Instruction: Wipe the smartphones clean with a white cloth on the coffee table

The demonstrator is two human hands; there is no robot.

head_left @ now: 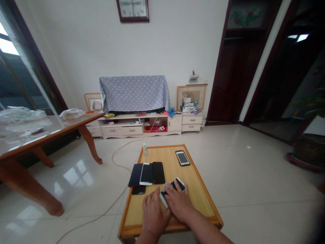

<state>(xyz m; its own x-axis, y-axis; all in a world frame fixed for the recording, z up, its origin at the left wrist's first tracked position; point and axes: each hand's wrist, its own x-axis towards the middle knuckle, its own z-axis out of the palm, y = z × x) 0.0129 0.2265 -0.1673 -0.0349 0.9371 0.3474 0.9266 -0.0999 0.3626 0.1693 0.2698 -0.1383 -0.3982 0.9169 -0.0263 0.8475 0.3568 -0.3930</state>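
Observation:
A white smartphone (180, 183) with a dark screen lies tilted on the small wooden table (170, 154), near its front edge. Over its screen my right hand (179, 203) presses down with fingers spread. A small pale wipe or tissue (165, 187) shows at those fingertips, mostly covered. My left hand (153, 211) is at the phone's lower left edge, fingers bent and thumb by its near corner. Left of the hands, a dark blue phone (135, 175), another white phone (146, 174) and a black phone (158, 172) lie side by side.
Another dark phone (138, 190) sits partly under the row. At the far right lies a phone in a black case (182, 158); a clear spray bottle (145, 150) stands far left. A cable (119, 196) crosses the floor. A larger table (73, 123) holds plastic bags.

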